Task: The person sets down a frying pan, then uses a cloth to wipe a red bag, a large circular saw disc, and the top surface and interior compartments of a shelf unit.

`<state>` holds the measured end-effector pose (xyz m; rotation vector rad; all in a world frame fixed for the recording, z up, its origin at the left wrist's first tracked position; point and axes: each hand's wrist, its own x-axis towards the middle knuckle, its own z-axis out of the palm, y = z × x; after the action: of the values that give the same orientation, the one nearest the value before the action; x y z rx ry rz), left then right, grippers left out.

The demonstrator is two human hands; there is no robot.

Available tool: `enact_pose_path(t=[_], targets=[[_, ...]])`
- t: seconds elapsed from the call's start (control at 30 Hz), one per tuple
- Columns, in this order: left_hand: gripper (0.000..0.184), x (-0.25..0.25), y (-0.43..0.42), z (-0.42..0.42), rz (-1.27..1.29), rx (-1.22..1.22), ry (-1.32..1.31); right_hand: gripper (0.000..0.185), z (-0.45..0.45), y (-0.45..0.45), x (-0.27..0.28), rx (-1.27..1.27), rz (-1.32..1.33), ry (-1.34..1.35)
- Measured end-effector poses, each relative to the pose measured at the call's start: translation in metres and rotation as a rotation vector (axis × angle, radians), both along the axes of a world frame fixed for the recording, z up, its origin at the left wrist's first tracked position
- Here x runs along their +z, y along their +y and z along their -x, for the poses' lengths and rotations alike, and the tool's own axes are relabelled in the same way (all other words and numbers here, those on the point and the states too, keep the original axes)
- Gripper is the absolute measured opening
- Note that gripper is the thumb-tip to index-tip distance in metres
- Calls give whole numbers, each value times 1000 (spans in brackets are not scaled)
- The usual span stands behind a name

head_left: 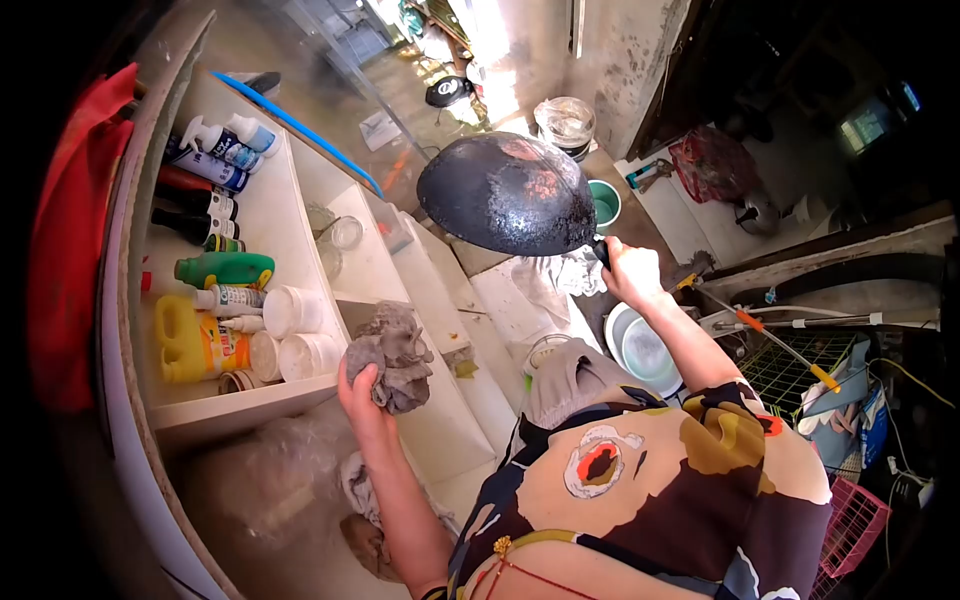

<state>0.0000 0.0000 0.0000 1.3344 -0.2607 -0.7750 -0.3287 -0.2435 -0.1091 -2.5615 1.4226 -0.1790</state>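
Observation:
My right hand grips the short black handle of a wok. The wok is raised in front of me, its dark, worn underside with reddish patches facing the camera. In my left hand is a crumpled grey-brown rag, with the thumb pressed over it. That hand is beside the edge of a white shelf unit, apart from the wok. The inside of the wok is hidden.
Bottles, including a yellow jug and a green bottle, stand on the shelves with white tubs. Beyond the wok are a green bucket and a pale basin. A wire rack stands at right.

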Motion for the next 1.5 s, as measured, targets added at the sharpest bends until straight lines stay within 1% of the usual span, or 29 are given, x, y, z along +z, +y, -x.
enact_pose_path(t=[0.07, 0.1, 0.17, 0.2, 0.23, 0.27, 0.3, 0.33, 0.37, 0.43, 0.47, 0.5, 0.57, 0.63, 0.7, 0.83, 0.93, 1.17, 1.23, 1.27, 1.3, 1.37, 1.5], targets=[[56, 10, 4, 12, -61, -28, -62, 37, 5, 4, -8, -15, -42, 22], [56, 2, -5, 7, -30, -27, -52, 37, -1, -8, -9, -15, -12, 32], [52, 14, 7, 6, -221, -119, -190, 33, -7, 6, -14, -44, -106, -22], [52, 15, 10, 9, -221, -115, -180, 28, -5, 5, -17, -80, -179, -39], [52, 11, 11, 13, -274, -176, -246, 28, -1, 1, -17, -74, -168, -27], [52, 17, 17, 12, -345, -238, -328, 27, -5, 3, -20, -112, -300, -139], [52, 18, 21, 16, -342, -234, -321, 26, -3, 2, -23, -153, -423, -239], [52, 24, 29, 17, -401, -247, -458, 22, -6, 10, -33, -194, -430, -351], [52, 29, 37, 19, -458, -258, -594, 22, -9, 8, -41, -194, -435, -353], [52, 34, 52, 23, -455, -231, -581, 17, -10, 2, -47, -262, -970, -543], [50, 34, 60, 23, -456, -182, -539, 12, -10, 0, -48, -228, -1023, -642], [48, 34, 67, 21, -454, -131, -499, 12, -13, 1, -43, -230, -1023, -640], [49, 30, 79, 19, -464, -120, -441, 13, -16, 7, -36, -477, -1332, -925], [52, 26, 87, 19, -374, -31, -307, 11, -17, 9, -36, -550, -1441, -973], [53, 21, 92, 17, -349, -14, -266, 10, -16, 10, -41, -570, -1550, -1061], [56, 15, 93, 11, -262, 8, -204, 8, -18, 10, -44, -593, -1614, -1127], [57, 9, 96, 6, -272, 48, -202, 7, -19, 8, -50, -613, -1613, -1115], [56, 6, 98, 6, -255, 48, -178, 8, -18, 5, -60, -624, -1639, -1143], [56, 4, 99, 4, -261, 34, -216, 10, -18, 5, -71, -661, -1696, -1208], [56, 4, 99, 4, -268, 34, -211, 13, -16, 2, -84, -684, -1765, -1211], [56, 6, 98, 5, -261, 40, -197, 13, -15, 1, -88, -693, -1769, -1204], [57, 6, 99, 5, -268, 44, -171, 13, -11, 2, -95, -702, -1893, -1316], [58, 3, 100, 0, -269, 36, -150, 10, -18, 0, -99, -918, -1945, -1423]])
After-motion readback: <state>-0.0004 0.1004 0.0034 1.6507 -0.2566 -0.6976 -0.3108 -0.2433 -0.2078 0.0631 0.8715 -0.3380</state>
